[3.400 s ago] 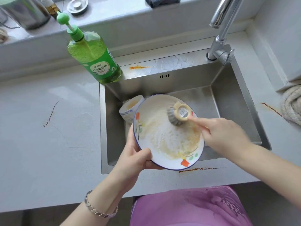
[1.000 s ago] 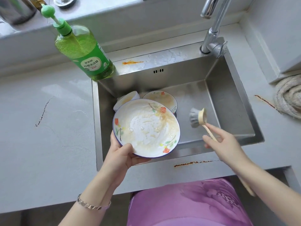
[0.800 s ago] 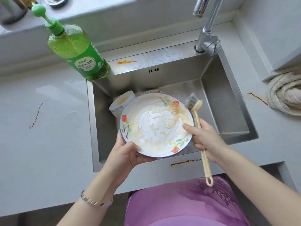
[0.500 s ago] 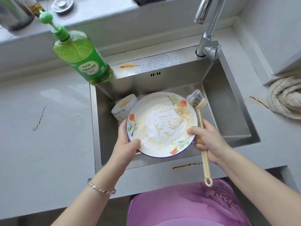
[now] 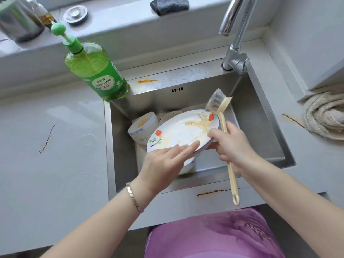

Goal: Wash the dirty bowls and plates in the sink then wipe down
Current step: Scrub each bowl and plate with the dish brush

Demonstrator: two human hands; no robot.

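Note:
A white plate [image 5: 178, 131] with a blue rim, flower prints and yellowish residue is held tilted over the steel sink [image 5: 260, 127]. My right hand [image 5: 232, 146] grips the cream handle of a dish brush [image 5: 223, 112] and also pinches the plate's right rim, thumb on top. The brush's grey bristles stick up past the plate's far edge. My left hand [image 5: 163, 161] lies with straight fingers across the plate's near rim. A dirty small bowl [image 5: 143, 127] and another plate [image 5: 167, 116] sit in the sink behind. A further bowl [image 5: 189, 164] shows under my left hand.
A green soap pump bottle [image 5: 96, 71] stands at the sink's back left corner. The faucet [image 5: 236, 43] rises at the back right. A coiled beige cloth [image 5: 325, 114] lies on the right counter. A grey rag [image 5: 169, 4] and a drain plug [image 5: 75, 14] sit on the ledge.
My right hand, still holding the brush, has taken the plate's right rim. My left hand let go of the left rim and now lies flat across the near edge. The plate tipped flatter.

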